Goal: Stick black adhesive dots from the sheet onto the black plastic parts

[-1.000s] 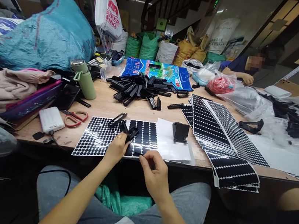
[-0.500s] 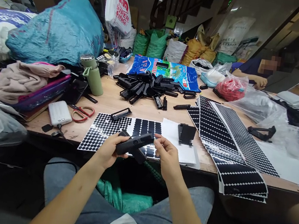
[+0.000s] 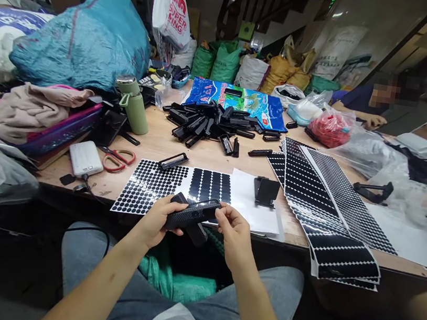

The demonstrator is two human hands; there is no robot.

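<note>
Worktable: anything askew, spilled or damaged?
The striped black sheets look askew: their near ends overhang the table. One black part lies over the far edge of the dotted sheet, apart from the jumbled pile. No spill shows, nor clear damage on the black piece in the left hand.

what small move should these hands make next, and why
The right hand should probably press along the face of the elongated black plastic part: its fingertips are at one end, while the left hand grips the other, which should steady it.
</note>
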